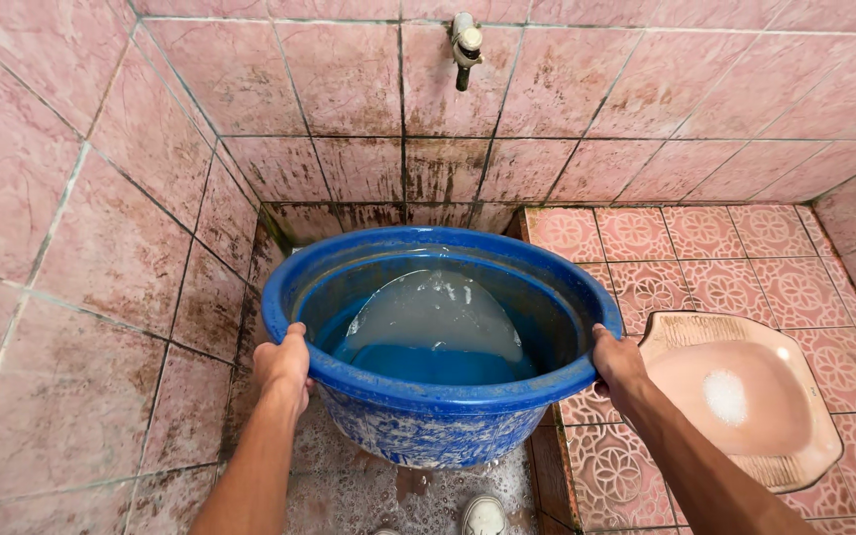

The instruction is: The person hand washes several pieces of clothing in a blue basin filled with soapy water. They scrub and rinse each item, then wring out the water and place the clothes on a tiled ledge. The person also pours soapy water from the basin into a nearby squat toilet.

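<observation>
Against the stained pink tiled corner wall [101,228], round blue plastic basin [428,416] tilted, soapy water pooled inside; left hand [284,367] and right hand [618,365] each clenched on its smooth rim; tap [465,45] above; pink squat toilet [745,396] just beside, patterned floor tiles [705,248] open rightward

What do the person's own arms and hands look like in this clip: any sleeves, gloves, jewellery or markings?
Both forearms are bare from the bottom edge of the picture up to the wrists, with no sleeves in view. The left hand and the right hand wear no gloves. No watch, bracelet or ring shows on the parts visible, and no markings can be made out. The fingertips are hidden, so nothing can be said of them.
</observation>
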